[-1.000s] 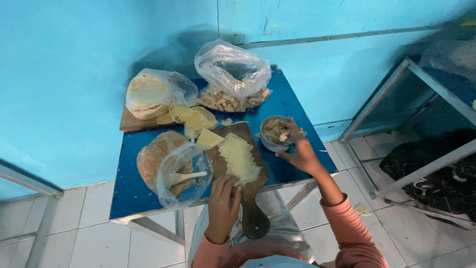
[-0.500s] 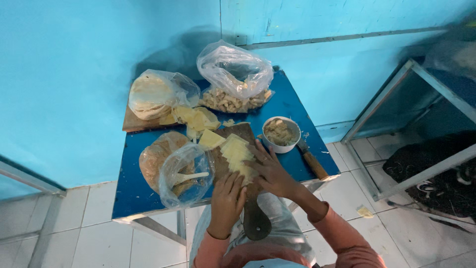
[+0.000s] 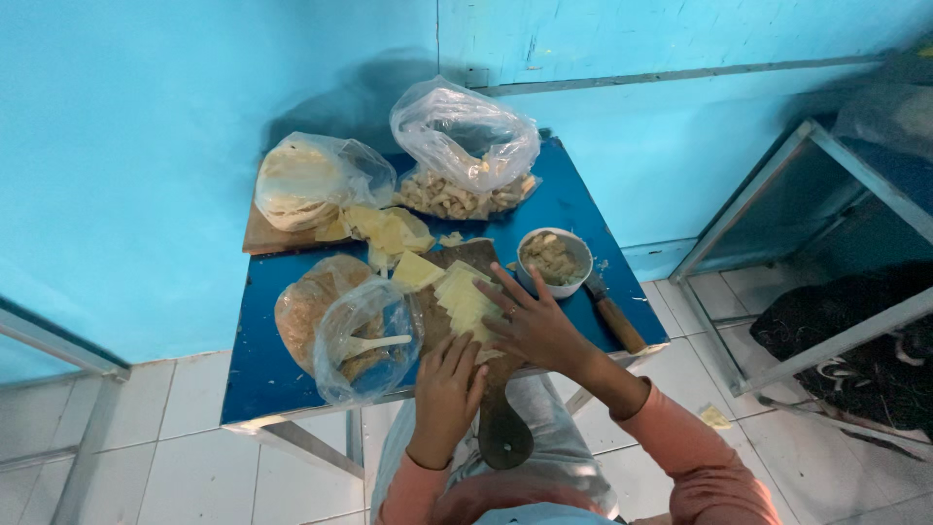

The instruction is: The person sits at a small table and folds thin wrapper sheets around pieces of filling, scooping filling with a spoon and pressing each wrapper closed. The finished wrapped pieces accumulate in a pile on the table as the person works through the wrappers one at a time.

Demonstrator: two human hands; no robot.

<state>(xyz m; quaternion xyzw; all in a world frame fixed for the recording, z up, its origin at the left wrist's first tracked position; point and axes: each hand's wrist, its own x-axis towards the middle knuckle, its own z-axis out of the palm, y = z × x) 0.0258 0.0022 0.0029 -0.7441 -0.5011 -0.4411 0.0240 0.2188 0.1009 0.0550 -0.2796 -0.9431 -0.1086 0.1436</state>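
Cheese slices (image 3: 465, 298) under right hand (image 3: 533, 326), board-edge (image 3: 439, 264).

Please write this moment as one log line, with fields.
left hand: resting on wooden board | right hand: flat on yellow slices | white bowl: beside board | knife: on blue table

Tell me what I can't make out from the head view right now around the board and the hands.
- Pale slices on the wooden board: partly hidden under the right hand.
- Board's near part: covered by the left hand.
- Knife blade: hidden behind the white bowl.
- Flat rounds: blurred by the clear bag.
- Bowl's contents: too small to identify.
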